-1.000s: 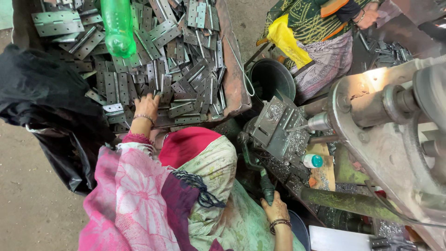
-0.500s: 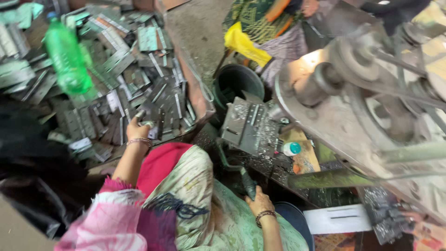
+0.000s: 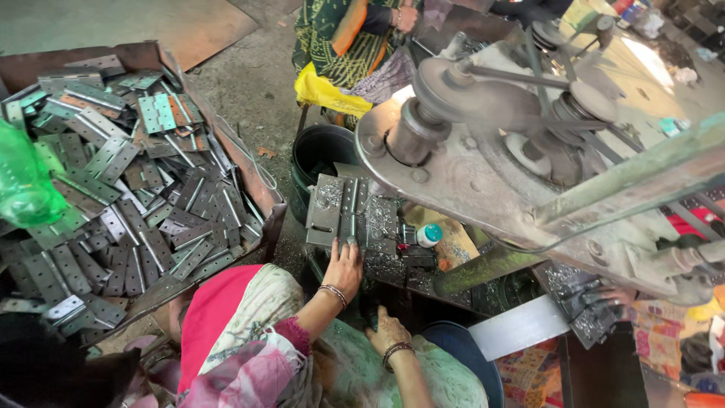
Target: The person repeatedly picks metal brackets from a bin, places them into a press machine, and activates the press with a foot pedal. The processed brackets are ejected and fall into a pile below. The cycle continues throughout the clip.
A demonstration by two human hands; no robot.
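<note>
My left hand (image 3: 343,266) reaches forward to the machine bed, its fingers on the lower edge of a grey metal hinge (image 3: 336,208) lying open and flat there. Metal shavings cover the bed around the hinge. My right hand (image 3: 388,330) sits lower and closer to me, closed around a dark lever handle (image 3: 372,313) under the bed. Both wrists carry bangles. On my left, a rusty tray (image 3: 249,177) is heaped with several more hinges (image 3: 143,219).
A large drill press with pulleys and belt (image 3: 498,113) overhangs the bed. A black bucket (image 3: 321,151) stands behind it, a seated person in green cloth (image 3: 340,38) beyond. A green plastic bottle (image 3: 26,181) lies on the hinges. Another person's hand (image 3: 613,295) works at right.
My left hand has left the hinge pile and come right to the machine bed with a hinge. The view has swung to the right. My right hand stays low.
</note>
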